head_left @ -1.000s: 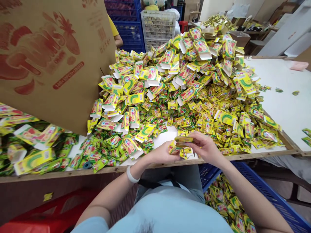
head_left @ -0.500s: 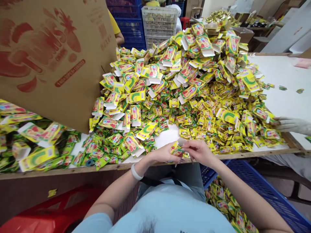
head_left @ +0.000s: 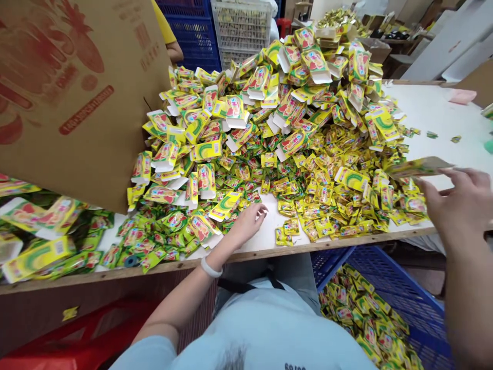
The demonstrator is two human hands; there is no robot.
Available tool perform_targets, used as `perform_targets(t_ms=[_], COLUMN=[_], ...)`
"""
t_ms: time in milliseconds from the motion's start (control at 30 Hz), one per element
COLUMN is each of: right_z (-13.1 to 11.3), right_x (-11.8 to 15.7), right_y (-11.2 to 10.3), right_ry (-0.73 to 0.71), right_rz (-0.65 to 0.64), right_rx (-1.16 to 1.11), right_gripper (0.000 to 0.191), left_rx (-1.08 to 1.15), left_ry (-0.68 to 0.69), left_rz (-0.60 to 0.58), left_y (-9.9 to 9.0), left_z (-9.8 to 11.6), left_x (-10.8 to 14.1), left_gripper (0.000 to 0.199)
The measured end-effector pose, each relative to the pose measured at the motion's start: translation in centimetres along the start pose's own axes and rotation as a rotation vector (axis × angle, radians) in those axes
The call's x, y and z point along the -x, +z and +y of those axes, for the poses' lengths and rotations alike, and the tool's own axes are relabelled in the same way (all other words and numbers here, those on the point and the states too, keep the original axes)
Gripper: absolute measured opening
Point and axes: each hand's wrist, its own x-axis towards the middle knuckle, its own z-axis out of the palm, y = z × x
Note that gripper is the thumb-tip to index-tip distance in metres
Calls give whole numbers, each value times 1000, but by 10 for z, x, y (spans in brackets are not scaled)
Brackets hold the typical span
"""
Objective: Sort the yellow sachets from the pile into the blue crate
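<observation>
My left hand (head_left: 249,222) is over the bare white strip of tabletop, beside the green candy sachets (head_left: 173,221). Its fingers are loosely curled and a little apart, and nothing shows in them. Off to the right, my right hand (head_left: 458,203) pinches a small candy box (head_left: 419,167), seen nearly edge-on and blurred. That box is above the right end of the heap. Between my hands lie yellow candy sachets (head_left: 323,195), a few of them apart near the table edge. Many candy boxes (head_left: 234,110) with open white flaps are piled behind.
A large cardboard carton (head_left: 96,103) stands on the left. Below the table on the right, a blue crate (head_left: 408,288) holds filled boxes. A red stool (head_left: 84,334) is at lower left. Another person's arm (head_left: 174,51) shows behind the carton, near stacked crates (head_left: 242,23).
My hands have parted from the small box they held together. The right hand has swung far right with a box; the left has moved slightly left and up. The view has shifted a little.
</observation>
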Motion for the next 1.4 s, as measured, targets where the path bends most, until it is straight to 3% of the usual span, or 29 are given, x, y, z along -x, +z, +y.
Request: perform_targets(t_ms=[67, 100, 167, 233, 300, 467, 567, 667, 833, 933, 1033, 1133, 1200, 1233, 1300, 1400], right_z=[-11, -29, -75, -118, -143, -138, -142, -170, -220, -225, -208, -183, -172, -169, -165, -158], right_x=[10, 25, 65, 102, 125, 126, 126, 135, 155, 161, 153, 134, 124, 121, 123, 136], right_y=[13, 23, 49, 73, 90, 100, 96, 98, 106, 102, 87, 70, 64, 63, 66, 78], right_ry=[-166, -265, -485, -519, -458, -285, 72, 356, 494, 531, 446, 105, -152, -253, -382, -450], right_rz=[-69, -195, -580, -871, -999, -1000, -879, -678, -471, -439, -548, -934, -1156, -1207, -1188, -954], right_rx=[17, -79, -288, -368, -419, -590, -957, -1239, -1323, -1330, -1351, -1300, -1153, -1063, -893, -690], right_gripper=[43, 36, 25, 26, 23, 24, 33, 40, 39, 37, 39, 62, 47, 34, 24, 23], left_rx=[-199, -300, -488, -603, -616, -504, -373, -219, 462, 620, 485, 244, 117, 62, -65, -355], left_ry=[-28, -28, -25, -21, -29, -63, -42, -12, 41, -10, -29, 105, 191, 209, 217, 245], left_rz=[71, 112, 181, 172, 136, 154, 161, 146, 219, 277, 211, -16, -117, -133, -119, -54], left_y=[-2, -2, -4, -4, -5, -10, -11, -2, 25, 27, 18, 9, 0, -7, -30, -84], left_z=[-7, -9, -11, -13, -19, -33, -31, -15, 19, 24, 20, 18, 17, 16, 11, -8], left_x=[2, 2, -1, -8, -19, -44, -47, -37, -12, -4, 4, 16, 21, 22, 19, 8], left_gripper=[21, 23, 29, 37, 44, 34, 29, 32, 39, 37, 28, 23, 22, 22, 24, 46])
